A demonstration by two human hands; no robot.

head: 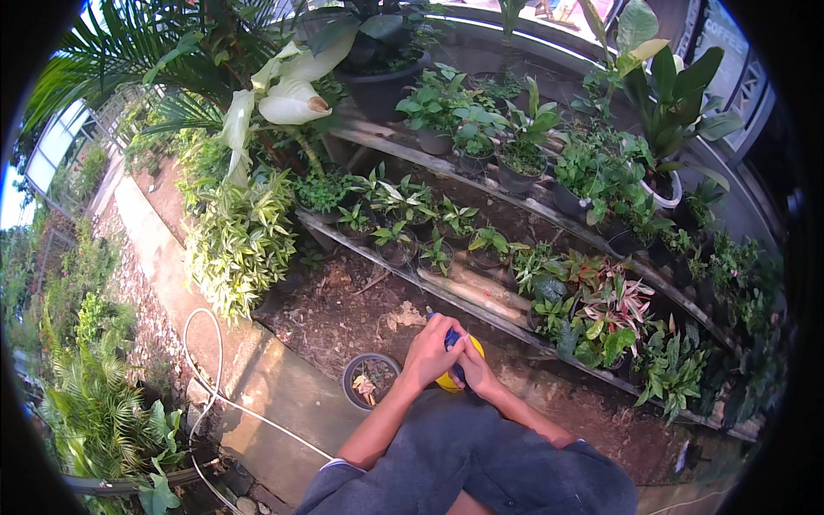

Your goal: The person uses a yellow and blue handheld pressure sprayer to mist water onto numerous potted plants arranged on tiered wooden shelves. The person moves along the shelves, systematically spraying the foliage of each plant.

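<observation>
Near the bottom centre, both hands meet around a yellow bottle or container (476, 347) with a blue top (452, 339). My left hand (432, 353) lies over the blue part with its fingers curled. From the other side my right hand (475, 368) closes on the yellow body, its fingertips touching the left hand. The fingers hide much of the object, so its exact kind cannot be told. Just left of the hands a round black pot (351, 380) with soil and a dry leaf stands on the ground.
Wooden plank shelves (463, 299) with many potted plants (492, 241) run across the right side. A variegated bush (241, 238) grows at the left beside a concrete path (290, 399). Across that path curves a pale hose (273, 421). A large leafy plant (293, 100) leans in at the upper left.
</observation>
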